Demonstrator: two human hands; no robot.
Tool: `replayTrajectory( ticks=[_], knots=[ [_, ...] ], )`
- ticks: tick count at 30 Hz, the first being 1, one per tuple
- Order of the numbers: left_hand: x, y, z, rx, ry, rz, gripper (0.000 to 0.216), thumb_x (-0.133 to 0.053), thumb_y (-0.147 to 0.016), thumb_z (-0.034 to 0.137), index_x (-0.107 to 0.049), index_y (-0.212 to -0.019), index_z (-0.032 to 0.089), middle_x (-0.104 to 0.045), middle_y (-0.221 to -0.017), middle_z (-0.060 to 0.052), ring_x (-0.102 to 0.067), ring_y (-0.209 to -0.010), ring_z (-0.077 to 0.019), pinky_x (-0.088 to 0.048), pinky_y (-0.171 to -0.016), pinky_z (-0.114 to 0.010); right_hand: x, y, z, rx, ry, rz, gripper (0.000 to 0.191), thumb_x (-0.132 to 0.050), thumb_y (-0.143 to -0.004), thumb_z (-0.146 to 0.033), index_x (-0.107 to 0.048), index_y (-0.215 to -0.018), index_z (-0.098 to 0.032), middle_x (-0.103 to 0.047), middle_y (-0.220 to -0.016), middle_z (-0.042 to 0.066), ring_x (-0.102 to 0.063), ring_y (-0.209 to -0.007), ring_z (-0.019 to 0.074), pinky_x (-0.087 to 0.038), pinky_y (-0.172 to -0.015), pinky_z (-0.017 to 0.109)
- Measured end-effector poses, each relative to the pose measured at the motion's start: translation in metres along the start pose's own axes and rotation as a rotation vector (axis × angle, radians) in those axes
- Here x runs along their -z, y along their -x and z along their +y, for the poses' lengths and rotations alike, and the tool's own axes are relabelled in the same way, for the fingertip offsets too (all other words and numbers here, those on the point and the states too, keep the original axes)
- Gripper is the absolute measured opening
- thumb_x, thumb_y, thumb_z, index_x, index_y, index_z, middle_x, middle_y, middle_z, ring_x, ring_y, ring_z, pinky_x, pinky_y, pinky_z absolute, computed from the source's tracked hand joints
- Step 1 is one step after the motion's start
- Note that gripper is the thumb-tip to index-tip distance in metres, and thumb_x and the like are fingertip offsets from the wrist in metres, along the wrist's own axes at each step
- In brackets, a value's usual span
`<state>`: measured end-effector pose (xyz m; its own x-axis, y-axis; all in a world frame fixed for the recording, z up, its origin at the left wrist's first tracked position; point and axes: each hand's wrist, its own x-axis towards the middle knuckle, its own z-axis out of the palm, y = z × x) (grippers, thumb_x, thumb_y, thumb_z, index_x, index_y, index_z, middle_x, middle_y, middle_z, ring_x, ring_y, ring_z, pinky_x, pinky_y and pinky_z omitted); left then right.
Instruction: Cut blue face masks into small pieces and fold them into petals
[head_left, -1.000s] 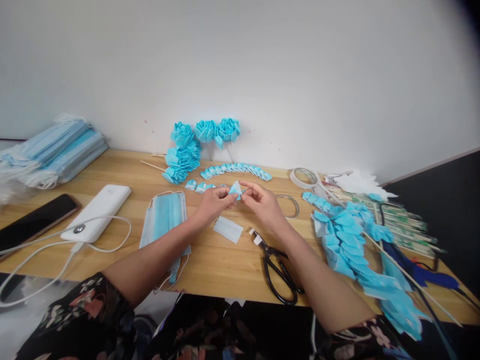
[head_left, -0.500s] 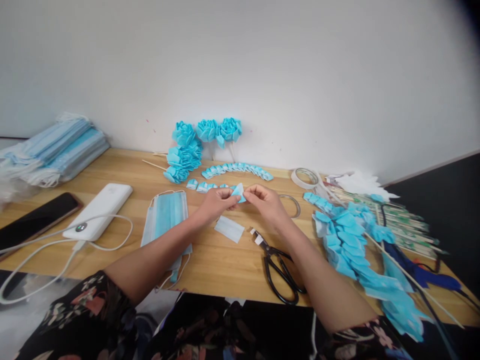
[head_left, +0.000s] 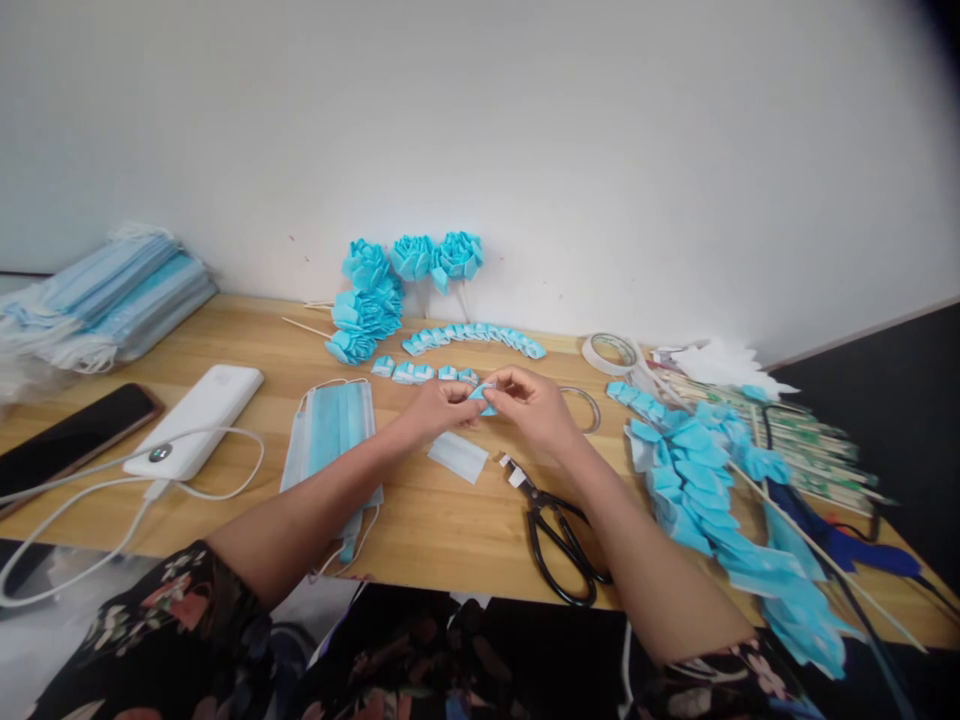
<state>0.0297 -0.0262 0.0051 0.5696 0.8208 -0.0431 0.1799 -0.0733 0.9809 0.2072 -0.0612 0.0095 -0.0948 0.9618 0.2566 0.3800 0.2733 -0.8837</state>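
Between my two hands is a small folded piece of blue mask fabric [head_left: 484, 396]. My left hand [head_left: 441, 408] pinches its left side, and my right hand [head_left: 531, 402] grips it from the right with thumb and fingers. Just beyond them lies a short row of folded blue petals [head_left: 411, 373], with a longer curved row [head_left: 476, 338] farther back. Below my hands a pale cut rectangle of fabric [head_left: 458, 457] lies flat. Black-handled scissors [head_left: 561, 540] rest under my right forearm, white tape bits stuck at their blades.
Blue fabric roses [head_left: 367, 310] on sticks lean near the wall. Face masks [head_left: 337, 425] lie by my left arm, and more are stacked [head_left: 142, 295] behind a white power bank [head_left: 199, 420] and phone [head_left: 75, 445]. Tape rolls [head_left: 609, 353], blue petal strips [head_left: 694, 480] and a blue glue gun [head_left: 855, 550] sit right.
The folded fabric's upright tip has been turned down, and it now lies lower between my fingers. My right hand has closed in toward my left.
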Motion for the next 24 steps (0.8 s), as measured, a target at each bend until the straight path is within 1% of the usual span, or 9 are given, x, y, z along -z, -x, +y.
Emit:
replayTrajectory(
  ticks=[3, 6, 12, 15, 18, 24],
  knots=[
    [0.001, 0.0, 0.0, 0.032, 0.094, -0.042, 0.035, -0.068, -0.068, 0.049, -0.059, -0.062, 0.016, -0.06, -0.061, -0.001, -0.052, -0.059, -0.0116, -0.042, -0.062, -0.025, 0.002, 0.002, -0.006, 0.074, 0.088, 0.015, 0.009, -0.063, -0.083, -0.028, -0.068, -0.086, -0.021, -0.069, -0.082, 0.001, -0.062, -0.075, 0.0152, -0.047, -0.071, 0.027],
    [0.0, 0.001, 0.0, 0.063, 0.178, -0.054, 0.035, -0.07, -0.068, 0.048, -0.059, -0.061, 0.015, -0.06, -0.06, -0.001, -0.051, -0.057, -0.0106, -0.04, -0.061, -0.025, 0.003, 0.003, -0.01, 0.155, 0.194, 0.025, 0.008, -0.061, -0.084, -0.023, -0.069, -0.085, -0.022, -0.071, -0.085, 0.002, -0.064, -0.08, 0.0172, -0.047, -0.076, 0.03],
    [-0.002, 0.002, 0.004, 0.13, 0.323, -0.041, 0.035, -0.076, -0.063, 0.045, -0.059, -0.063, 0.015, -0.059, -0.056, 0.0, -0.049, -0.052, -0.0092, -0.036, -0.057, -0.025, 0.009, 0.001, -0.007, 0.314, 0.291, -0.01, 0.015, -0.058, -0.09, -0.025, -0.072, -0.093, -0.026, -0.073, -0.089, 0.003, -0.065, -0.085, 0.0202, -0.048, -0.081, 0.035],
    [-0.002, 0.002, 0.005, 0.135, 0.366, -0.043, 0.035, -0.077, -0.063, 0.045, -0.059, -0.063, 0.015, -0.059, -0.055, 0.0, -0.049, -0.052, -0.0094, -0.035, -0.056, -0.025, 0.011, 0.0, -0.003, 0.378, 0.309, -0.013, 0.019, -0.057, -0.09, -0.022, -0.074, -0.096, -0.028, -0.074, -0.091, 0.003, -0.065, -0.088, 0.0205, -0.048, -0.082, 0.036],
    [-0.001, 0.002, 0.002, 0.134, 0.4, -0.058, 0.035, -0.078, -0.063, 0.043, -0.059, -0.066, 0.015, -0.059, -0.056, 0.0, -0.051, -0.053, -0.0094, -0.035, -0.057, -0.025, 0.012, -0.001, -0.001, 0.416, 0.313, -0.006, 0.02, -0.057, -0.09, -0.02, -0.074, -0.096, -0.029, -0.075, -0.091, 0.002, -0.066, -0.087, 0.0202, -0.049, -0.081, 0.036],
    [-0.001, 0.002, 0.0, 0.13, 0.461, -0.083, 0.037, -0.079, -0.064, 0.046, -0.059, -0.069, 0.014, -0.06, -0.056, 0.0, -0.052, -0.053, -0.0092, -0.036, -0.057, -0.025, 0.012, -0.001, 0.001, 0.43, 0.334, -0.01, 0.022, -0.055, -0.091, -0.021, -0.075, -0.098, -0.03, -0.075, -0.093, 0.002, -0.067, -0.088, 0.0198, -0.05, -0.081, 0.037]
  ],
)
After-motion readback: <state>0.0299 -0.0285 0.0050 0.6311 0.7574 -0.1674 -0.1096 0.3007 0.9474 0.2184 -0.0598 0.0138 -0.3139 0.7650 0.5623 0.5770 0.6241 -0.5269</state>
